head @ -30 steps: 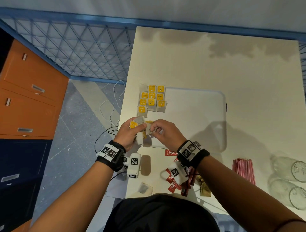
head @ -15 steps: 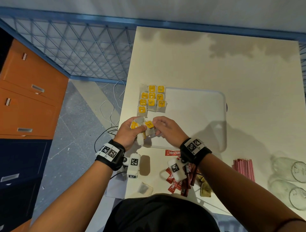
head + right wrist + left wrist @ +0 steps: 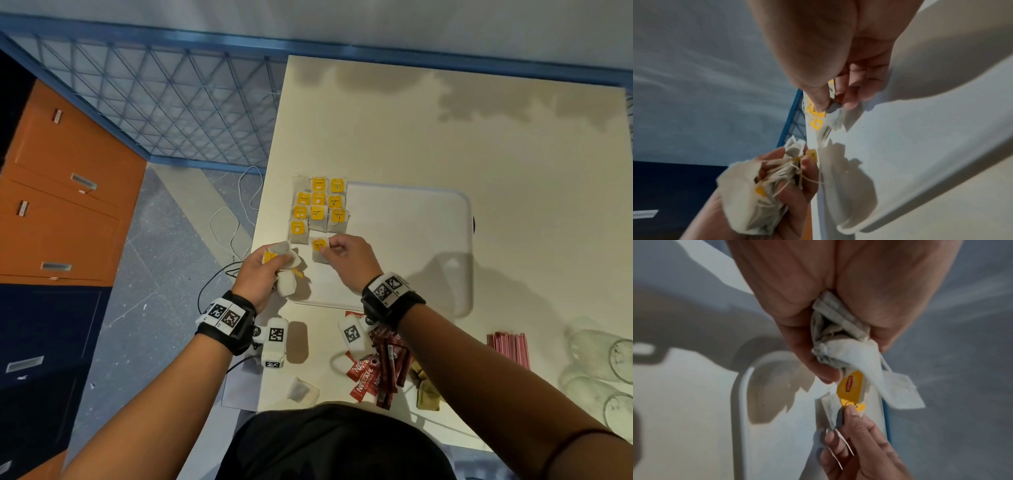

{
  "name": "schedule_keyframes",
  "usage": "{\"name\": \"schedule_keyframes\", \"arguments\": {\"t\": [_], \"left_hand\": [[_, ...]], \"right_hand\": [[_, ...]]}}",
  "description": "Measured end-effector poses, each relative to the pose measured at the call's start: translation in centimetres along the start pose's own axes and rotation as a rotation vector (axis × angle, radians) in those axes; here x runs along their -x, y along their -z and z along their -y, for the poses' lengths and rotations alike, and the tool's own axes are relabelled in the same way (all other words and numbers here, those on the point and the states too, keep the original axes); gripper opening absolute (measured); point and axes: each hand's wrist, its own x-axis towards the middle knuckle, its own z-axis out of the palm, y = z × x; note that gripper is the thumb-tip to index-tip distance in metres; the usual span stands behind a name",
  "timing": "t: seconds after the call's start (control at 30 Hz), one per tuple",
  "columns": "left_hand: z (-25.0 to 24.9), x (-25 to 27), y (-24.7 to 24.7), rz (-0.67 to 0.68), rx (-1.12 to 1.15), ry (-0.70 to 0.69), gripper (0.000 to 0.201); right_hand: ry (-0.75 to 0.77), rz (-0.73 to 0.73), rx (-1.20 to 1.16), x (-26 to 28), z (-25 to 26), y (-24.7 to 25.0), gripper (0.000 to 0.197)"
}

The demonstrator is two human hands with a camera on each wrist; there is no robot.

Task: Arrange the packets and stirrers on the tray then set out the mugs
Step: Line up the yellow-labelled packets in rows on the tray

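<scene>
A white tray (image 3: 428, 246) lies on the cream table. Several yellow-tagged tea bags (image 3: 318, 209) sit in rows on its left part. My right hand (image 3: 342, 255) pinches one tea bag (image 3: 319, 247) by its yellow tag, low over the tray just below the rows. The same tea bag (image 3: 819, 120) shows under my right thumb in the right wrist view. My left hand (image 3: 265, 270) grips a bunch of tea bags (image 3: 282, 270) at the tray's left edge. That bunch of tea bags (image 3: 840, 340) fills my left palm. Pink stirrers (image 3: 508, 349) and two glass mugs (image 3: 603, 356) lie at the right.
Red Nescafe sachets (image 3: 371, 373) and brown packets (image 3: 426, 390) are heaped near the table's front edge, with one loose tea bag (image 3: 301, 390) left of them. An orange cabinet (image 3: 61, 192) and blue mesh fence (image 3: 164, 102) stand left of the table. Cables (image 3: 233, 226) lie on the floor.
My right hand has drawn one tea bag out of the bunch in my left hand and carried it up and right onto the tray, under the rows.
</scene>
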Motion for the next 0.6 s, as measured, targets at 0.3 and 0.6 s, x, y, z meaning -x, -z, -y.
{"name": "schedule_keyframes", "arguments": {"t": [0.3,0.6], "left_hand": [[-0.1,0.5,0.3,0.009,0.075,0.045,0.03],[-0.1,0.8,0.2,0.057,0.142,0.051,0.034]], "right_hand": [[-0.022,-0.099,0.042,-3.0,0.9,-1.9,0.019],[-0.036,-0.15,0.163,-3.6,1.4,-2.1,0.022]]}}
